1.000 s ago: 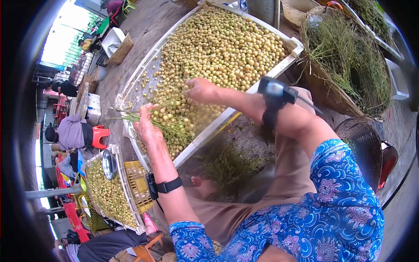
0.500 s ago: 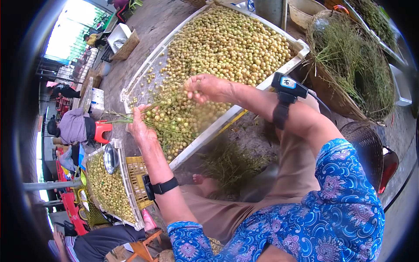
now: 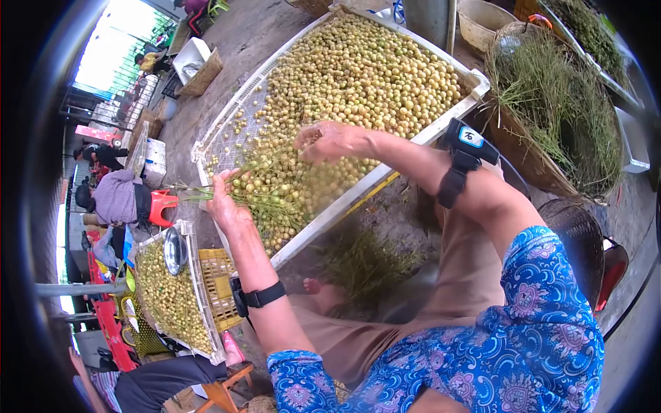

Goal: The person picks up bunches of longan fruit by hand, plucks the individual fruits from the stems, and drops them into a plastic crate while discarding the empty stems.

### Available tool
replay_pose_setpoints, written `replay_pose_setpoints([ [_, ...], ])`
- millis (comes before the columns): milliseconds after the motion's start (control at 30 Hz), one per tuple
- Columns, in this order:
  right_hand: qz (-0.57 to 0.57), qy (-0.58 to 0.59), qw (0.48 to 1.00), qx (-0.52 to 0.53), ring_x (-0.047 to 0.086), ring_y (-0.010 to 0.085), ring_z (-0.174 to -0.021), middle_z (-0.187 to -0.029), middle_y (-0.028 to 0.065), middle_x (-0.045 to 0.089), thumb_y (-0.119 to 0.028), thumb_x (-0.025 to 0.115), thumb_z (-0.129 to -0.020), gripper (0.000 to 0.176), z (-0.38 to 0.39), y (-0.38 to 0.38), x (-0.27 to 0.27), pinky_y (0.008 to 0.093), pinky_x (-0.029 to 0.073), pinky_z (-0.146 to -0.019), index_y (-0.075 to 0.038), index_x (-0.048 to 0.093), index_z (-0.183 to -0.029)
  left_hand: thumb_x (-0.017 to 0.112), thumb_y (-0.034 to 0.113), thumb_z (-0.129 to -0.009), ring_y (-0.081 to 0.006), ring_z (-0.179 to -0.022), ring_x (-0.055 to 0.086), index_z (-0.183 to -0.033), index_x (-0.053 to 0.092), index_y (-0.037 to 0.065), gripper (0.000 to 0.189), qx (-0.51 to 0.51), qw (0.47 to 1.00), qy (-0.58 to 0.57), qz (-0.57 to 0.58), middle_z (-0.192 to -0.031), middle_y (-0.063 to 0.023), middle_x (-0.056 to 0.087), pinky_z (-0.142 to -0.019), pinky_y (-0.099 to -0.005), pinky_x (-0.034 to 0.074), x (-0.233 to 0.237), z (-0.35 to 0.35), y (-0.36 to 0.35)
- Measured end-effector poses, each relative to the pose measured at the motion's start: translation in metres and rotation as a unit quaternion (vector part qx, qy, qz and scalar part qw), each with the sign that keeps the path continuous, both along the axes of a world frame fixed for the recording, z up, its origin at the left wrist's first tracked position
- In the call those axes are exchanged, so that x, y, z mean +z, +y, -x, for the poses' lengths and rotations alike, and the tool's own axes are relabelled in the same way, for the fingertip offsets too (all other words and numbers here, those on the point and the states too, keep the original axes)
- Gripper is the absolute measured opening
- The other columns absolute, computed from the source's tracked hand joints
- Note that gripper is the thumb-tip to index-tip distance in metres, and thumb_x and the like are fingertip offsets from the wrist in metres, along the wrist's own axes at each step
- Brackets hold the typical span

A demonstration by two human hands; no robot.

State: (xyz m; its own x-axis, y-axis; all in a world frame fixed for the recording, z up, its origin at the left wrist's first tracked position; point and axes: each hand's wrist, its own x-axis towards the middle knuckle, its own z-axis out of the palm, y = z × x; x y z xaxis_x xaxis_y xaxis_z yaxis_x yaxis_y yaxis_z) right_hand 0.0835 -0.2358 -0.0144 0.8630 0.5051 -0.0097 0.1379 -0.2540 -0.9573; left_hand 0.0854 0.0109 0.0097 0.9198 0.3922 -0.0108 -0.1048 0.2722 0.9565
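Above the one white tray [image 3: 417,140], the left hand [image 3: 227,204] clenches one stem bunch [image 3: 266,199] while the right hand [image 3: 330,140] pinches its fruits [image 3: 274,177].

The right hand [image 3: 329,140] curls over the fruit in the white tray [image 3: 365,184], but its fingertips are blurred, so whether they pinch anything cannot be told. The fingers of the left hand [image 3: 226,203] are mostly hidden behind the bunch of stems [image 3: 268,193] at the tray's left corner. The woven basket [image 3: 527,155] fades into the dark lens rim on the right, and the heap [image 3: 365,265] below the tray's near edge is probably loose stems, too blurred to be sure.
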Motion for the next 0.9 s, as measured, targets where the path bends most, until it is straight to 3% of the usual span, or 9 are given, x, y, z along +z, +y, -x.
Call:
replay_pose_setpoints([
  [67, -0.107, 0.147, 0.983, 0.035, 0.054, 0.0163, -0.076, -0.093, 0.0108, 0.057, -0.034, 0.059, -0.076, 0.042, 0.012, 0.006, 0.005, 0.0303, 0.045, -0.07, -0.004, 0.052, -0.105, 0.047, 0.017, -0.086, -0.028, -0.068, 0.06, -0.079, 0.054, -0.004, 0.024, 0.003, 1.0, 0.005, -0.002, -0.081, -0.0192, 0.059, -0.057, -0.0389, 0.053, -0.004, -0.002, -0.002],
  [100, -0.132, 0.14, 0.981, 0.034, 0.053, 0.0128, -0.069, -0.082, 0.0052, 0.057, -0.031, 0.057, -0.08, 0.032, 0.012, 0.01, 0.001, 0.0267, 0.045, -0.065, -0.005, 0.054, -0.099, 0.047, 0.018, -0.086, -0.0279, -0.068, 0.06, -0.079, 0.054, -0.004, 0.024, 0.005, 1.0, 0.011, -0.006, -0.081, -0.0191, 0.059, -0.057, -0.039, 0.053, -0.004, -0.001, -0.005],
  [200, -0.179, 0.126, 0.976, 0.012, 0.052, 0.0103, -0.063, -0.074, 0.0041, 0.058, -0.022, 0.054, -0.083, 0.019, 0.01, 0.016, -0.004, 0.0211, 0.044, -0.058, -0.005, 0.056, -0.091, 0.047, 0.018, -0.086, -0.0269, -0.068, 0.059, -0.08, 0.054, -0.004, 0.024, 0.004, 1.0, 0.017, -0.019, -0.08, -0.0185, 0.059, -0.057, -0.0382, 0.053, -0.002, 0.003, -0.011],
  [433, -0.182, 0.185, 0.959, 0.112, 0.045, 0.0054, -0.043, -0.063, 0.0039, 0.057, -0.011, 0.051, -0.083, 0.011, 0.017, 0.004, -0.001, 0.0178, 0.038, -0.037, -0.002, 0.057, -0.081, 0.046, 0.018, -0.086, -0.0236, -0.068, 0.058, -0.081, 0.055, -0.003, 0.023, 0.01, 1.0, -0.007, -0.003, -0.078, -0.0174, 0.059, -0.054, -0.0361, 0.052, 0.0, 0.001, 0.002],
  [533, -0.177, 0.268, 0.931, 0.175, 0.044, 0.0052, -0.043, -0.063, 0.0046, 0.057, -0.008, 0.052, -0.08, 0.008, 0.019, -0.003, -0.001, 0.0167, 0.037, -0.037, -0.002, 0.056, -0.082, 0.047, 0.019, -0.086, -0.0239, -0.068, 0.058, -0.081, 0.055, -0.002, 0.024, 0.052, 0.998, 0.001, 0.019, -0.078, -0.0178, 0.059, -0.054, -0.036, 0.052, 0.013, 0.002, 0.012],
  [600, -0.244, 0.265, 0.916, 0.175, 0.048, 0.0054, -0.048, -0.065, 0.0033, 0.055, -0.01, 0.053, -0.08, 0.009, 0.017, 0.002, -0.009, 0.0175, 0.039, -0.04, -0.002, 0.055, -0.084, 0.048, 0.02, -0.086, -0.0245, -0.068, 0.059, -0.08, 0.055, -0.002, 0.024, 0.036, 0.999, 0.009, 0.01, -0.079, -0.0171, 0.059, -0.055, -0.0363, 0.051, 0.014, 0.007, 0.013],
  [667, -0.298, 0.224, 0.927, 0.032, 0.051, 0.006, -0.056, -0.067, 0.0008, 0.053, -0.014, 0.054, -0.079, 0.011, 0.013, 0.017, -0.014, 0.0191, 0.041, -0.044, -0.004, 0.053, -0.085, 0.049, 0.021, -0.085, -0.0248, -0.068, 0.058, -0.081, 0.055, -0.002, 0.024, -0.012, 1.0, 0.001, -0.011, -0.079, -0.0157, 0.059, -0.055, -0.0362, 0.052, 0.012, 0.009, 0.011],
  [800, -0.333, 0.229, 0.913, 0.056, 0.048, 0.0067, -0.06, -0.07, -0.0021, 0.053, -0.022, 0.057, -0.08, 0.016, 0.018, 0.036, -0.007, 0.0205, 0.04, -0.046, -0.009, 0.055, -0.09, 0.053, 0.026, -0.083, -0.0243, -0.075, 0.058, -0.084, 0.058, 0.001, 0.025, -0.044, 0.999, 0.008, -0.023, -0.083, -0.012, 0.059, -0.062, -0.0381, 0.05, 0.011, 0.02, -0.021],
  [900, -0.303, 0.204, 0.93, 0.043, 0.049, 0.007, -0.06, -0.07, -0.0026, 0.055, -0.02, 0.056, -0.082, 0.014, 0.02, 0.035, 0.004, 0.0222, 0.041, -0.051, -0.01, 0.057, -0.09, 0.053, 0.023, -0.083, -0.0233, -0.07, 0.058, -0.082, 0.057, 0.0, 0.024, -0.033, 0.999, 0.018, -0.007, -0.081, -0.0135, 0.059, -0.059, -0.0357, 0.051, 0.009, 0.019, -0.037],
])
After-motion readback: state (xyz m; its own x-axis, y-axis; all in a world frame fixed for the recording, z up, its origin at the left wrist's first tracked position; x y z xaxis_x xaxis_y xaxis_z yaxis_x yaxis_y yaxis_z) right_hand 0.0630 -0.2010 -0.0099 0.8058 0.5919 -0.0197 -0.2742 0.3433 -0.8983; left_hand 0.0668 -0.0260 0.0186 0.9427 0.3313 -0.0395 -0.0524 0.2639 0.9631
